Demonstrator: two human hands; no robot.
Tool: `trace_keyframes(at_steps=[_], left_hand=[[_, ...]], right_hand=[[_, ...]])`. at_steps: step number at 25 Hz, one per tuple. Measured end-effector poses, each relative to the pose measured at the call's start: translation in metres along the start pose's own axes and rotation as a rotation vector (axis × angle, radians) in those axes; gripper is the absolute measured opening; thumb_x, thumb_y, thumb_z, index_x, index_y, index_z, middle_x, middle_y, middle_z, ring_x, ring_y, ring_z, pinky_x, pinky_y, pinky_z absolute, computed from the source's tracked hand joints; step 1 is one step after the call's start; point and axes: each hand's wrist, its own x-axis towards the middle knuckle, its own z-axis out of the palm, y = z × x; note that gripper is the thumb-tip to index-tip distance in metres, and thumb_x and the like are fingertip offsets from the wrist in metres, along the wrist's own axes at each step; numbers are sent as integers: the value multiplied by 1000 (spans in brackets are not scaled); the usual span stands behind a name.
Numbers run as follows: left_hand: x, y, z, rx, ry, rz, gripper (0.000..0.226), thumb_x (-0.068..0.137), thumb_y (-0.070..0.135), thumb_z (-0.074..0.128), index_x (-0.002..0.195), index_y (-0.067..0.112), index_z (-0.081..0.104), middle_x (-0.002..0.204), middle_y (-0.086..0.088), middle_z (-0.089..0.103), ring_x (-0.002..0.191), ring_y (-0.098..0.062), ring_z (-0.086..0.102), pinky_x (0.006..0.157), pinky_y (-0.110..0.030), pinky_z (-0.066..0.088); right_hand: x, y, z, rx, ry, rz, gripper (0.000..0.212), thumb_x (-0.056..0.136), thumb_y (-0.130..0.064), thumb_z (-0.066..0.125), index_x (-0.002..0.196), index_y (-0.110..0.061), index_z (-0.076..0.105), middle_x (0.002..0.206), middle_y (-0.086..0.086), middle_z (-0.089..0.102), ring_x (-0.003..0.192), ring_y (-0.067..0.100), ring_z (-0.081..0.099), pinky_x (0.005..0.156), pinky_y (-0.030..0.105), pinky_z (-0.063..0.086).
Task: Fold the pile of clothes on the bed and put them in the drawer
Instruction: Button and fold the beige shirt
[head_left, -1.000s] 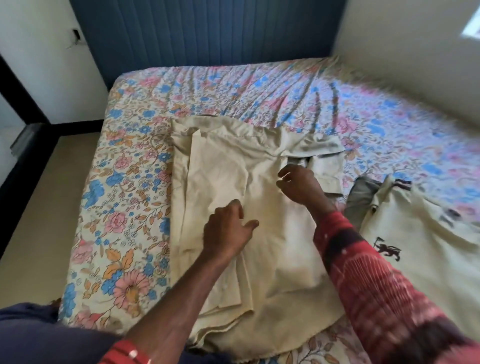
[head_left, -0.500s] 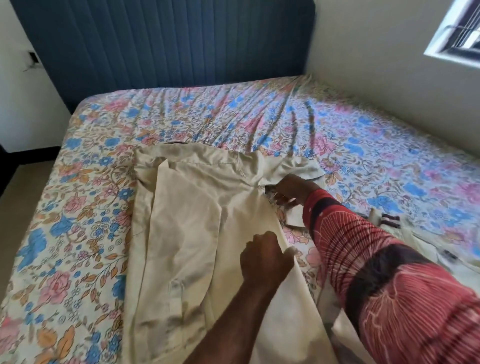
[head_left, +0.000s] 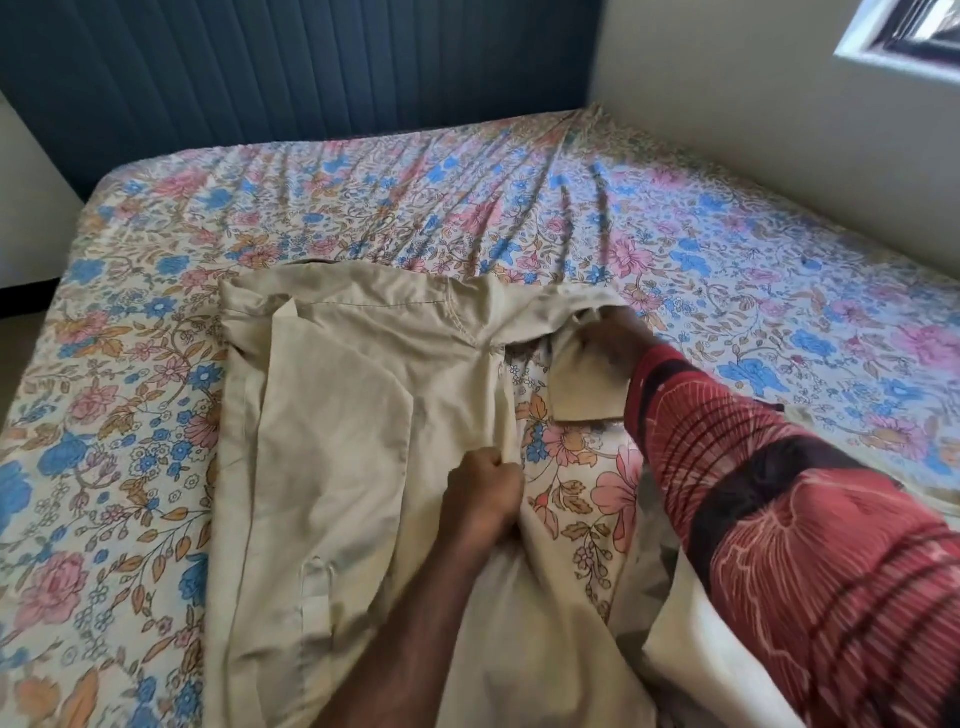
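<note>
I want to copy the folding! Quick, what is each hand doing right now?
Left hand: closed, gripping the side edge of the beige shirt.
Right hand: closed, holding the shirt's sleeve out to the side.

You have two hands at work: your left hand (head_left: 480, 486) bunches the side edge of the one beige shirt (head_left: 337, 415) spread on the one bed (head_left: 675, 249), and your right hand (head_left: 613, 338) grips that shirt's one loose sleeve (head_left: 582, 384). You can count one red patterned sleeve (head_left: 779, 519) on your right arm. Behind the bed stands one blue padded headboard (head_left: 285, 78), and one window (head_left: 904, 36) shows at the top right corner. One more pale cloth (head_left: 691, 639) lies under your right arm
</note>
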Motion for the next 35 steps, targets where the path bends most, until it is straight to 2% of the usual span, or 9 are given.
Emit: trace_keyframes(at_steps=[3, 7, 11, 14, 18, 23, 27, 31, 35], left_hand=[[1, -15, -15, -286, -22, -68, 21, 79, 21, 42, 89, 13, 59, 97, -14, 68, 90, -35, 65, 79, -47, 60], [-10, -42, -25, -361, 96, 3, 21, 86, 36, 61, 87, 15, 59, 93, -9, 70, 84, -27, 66, 79, -46, 58], [-33, -57, -50, -281, 127, 36, 30, 65, 33, 74, 91, 21, 65, 94, 2, 70, 82, -18, 67, 70, -34, 57], [-47, -75, -79, -376, 179, 10, 34, 53, 30, 62, 84, 18, 69, 84, 2, 74, 76, -19, 69, 65, -33, 56], [-58, -102, -108, -557, 98, -83, 29, 51, 17, 60, 77, 14, 73, 71, 2, 75, 68, -19, 69, 54, -31, 53], [-75, -113, -112, -793, -93, -179, 34, 76, -5, 53, 100, 8, 73, 84, -13, 75, 79, -30, 68, 62, -35, 56], [-77, -118, -105, -991, -75, -190, 25, 98, 4, 51, 114, 9, 70, 104, -20, 75, 89, -33, 71, 75, -43, 59], [-90, -124, -94, -930, -67, -74, 44, 76, 4, 82, 117, 11, 69, 106, -16, 77, 92, -30, 73, 78, -41, 58], [-114, -130, -92, -821, -118, -153, 35, 77, -7, 74, 109, 6, 70, 97, -15, 77, 80, -27, 72, 67, -39, 58]], right_hand=[[2, -23, -5, 236, 35, -108, 36, 83, -35, 61, 115, -20, 58, 109, 10, 71, 94, 34, 74, 77, 48, 63], [-48, -96, -9, -8, 172, -342, 37, 100, -20, 52, 136, -13, 56, 129, 17, 62, 116, 36, 60, 95, 38, 48], [-78, -197, 8, -21, 186, -639, 23, 100, -22, 50, 120, -13, 58, 112, 12, 65, 100, 23, 61, 80, 26, 39], [-118, -299, 58, -72, 81, -802, 25, 103, -21, 51, 121, -10, 64, 97, -3, 68, 90, 8, 62, 76, 12, 43], [-176, -364, 165, -339, -335, -920, 51, 90, -27, 77, 136, -15, 57, 137, 10, 62, 123, 24, 60, 101, 30, 49], [-212, -257, 195, -113, -180, -940, 32, 83, -14, 81, 113, -6, 73, 114, 12, 75, 104, 29, 70, 93, 38, 55], [-236, -122, 154, -295, -233, -593, 17, 83, -18, 76, 100, -17, 76, 102, 5, 76, 95, 25, 71, 82, 29, 54], [-303, -61, 127, -385, -439, -522, 20, 92, -42, 72, 97, -22, 75, 96, 1, 74, 85, 15, 65, 78, 29, 52], [-367, -5, 108, -262, -139, -590, 22, 94, -51, 65, 101, -31, 69, 105, -9, 64, 92, 10, 59, 79, 34, 47]])
